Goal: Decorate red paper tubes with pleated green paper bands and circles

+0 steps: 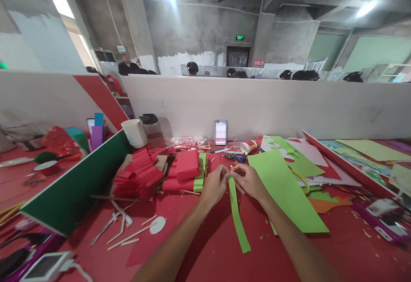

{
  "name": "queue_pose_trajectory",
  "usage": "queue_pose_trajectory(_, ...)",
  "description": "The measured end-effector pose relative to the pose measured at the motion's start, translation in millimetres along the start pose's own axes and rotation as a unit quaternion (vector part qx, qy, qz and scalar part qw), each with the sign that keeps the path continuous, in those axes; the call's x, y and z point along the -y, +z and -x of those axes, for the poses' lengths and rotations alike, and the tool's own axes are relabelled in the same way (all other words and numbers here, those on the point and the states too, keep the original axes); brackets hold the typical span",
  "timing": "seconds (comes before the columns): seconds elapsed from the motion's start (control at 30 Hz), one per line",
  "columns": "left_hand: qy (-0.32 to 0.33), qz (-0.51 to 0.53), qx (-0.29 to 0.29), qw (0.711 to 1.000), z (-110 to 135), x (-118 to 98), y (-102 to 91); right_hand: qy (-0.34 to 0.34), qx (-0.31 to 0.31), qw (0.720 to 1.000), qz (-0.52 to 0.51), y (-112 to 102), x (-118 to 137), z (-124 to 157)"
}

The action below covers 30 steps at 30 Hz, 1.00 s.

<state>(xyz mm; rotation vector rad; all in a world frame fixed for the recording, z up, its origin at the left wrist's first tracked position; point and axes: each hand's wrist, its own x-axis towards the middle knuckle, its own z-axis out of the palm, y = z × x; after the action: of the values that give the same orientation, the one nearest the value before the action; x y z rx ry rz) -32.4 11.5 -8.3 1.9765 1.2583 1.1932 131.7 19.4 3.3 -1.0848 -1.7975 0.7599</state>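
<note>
A long, narrow strip of light green paper (236,220) hangs down toward me over the red tabletop. Its far end is pinched between the fingertips of my left hand (214,183) and my right hand (251,181), which meet there. What exactly lies between the fingertips is too small to make out. Left of my left hand are folded red paper pieces (188,165) and green folded strips (199,175). A large green sheet (279,183) lies beside my right hand. Just beyond the hands is a blue glue gun (236,158).
A phone (221,133) leans on the white partition (272,106). At left stand a green board (80,183), a white cup (134,133) and a dark-lidded jar (152,130). Wooden sticks (131,235) and a white disc (157,225) lie at front left. A purple power strip (382,222) is at right.
</note>
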Motion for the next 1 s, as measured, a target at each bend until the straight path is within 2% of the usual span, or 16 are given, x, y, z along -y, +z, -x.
queue_pose_trajectory(0.2,0.034,0.081,0.0,0.996,-0.5,-4.8,-1.2,0.033,-0.012,0.996,-0.083,-4.6,0.4,-3.4)
queue_pose_trajectory(0.4,0.026,0.091,-0.013,0.995,-3.3,-0.6,2.1,0.095,-0.015,0.984,-0.152,-8.5,1.4,-3.7)
queue_pose_trajectory(0.6,-0.007,0.124,-0.024,0.992,-7.4,7.9,4.1,0.048,0.021,0.992,-0.117,-11.6,5.7,-1.6)
queue_pose_trajectory(0.77,-0.007,0.123,-0.024,0.992,-9.0,7.9,3.1,0.001,0.002,0.999,-0.037,-12.6,10.2,-1.6)
queue_pose_trajectory(1.0,-0.009,0.14,-0.001,0.99,-7.4,1.8,-0.9,-0.01,-0.01,1.0,0.009,-13.4,10.9,-1.1)
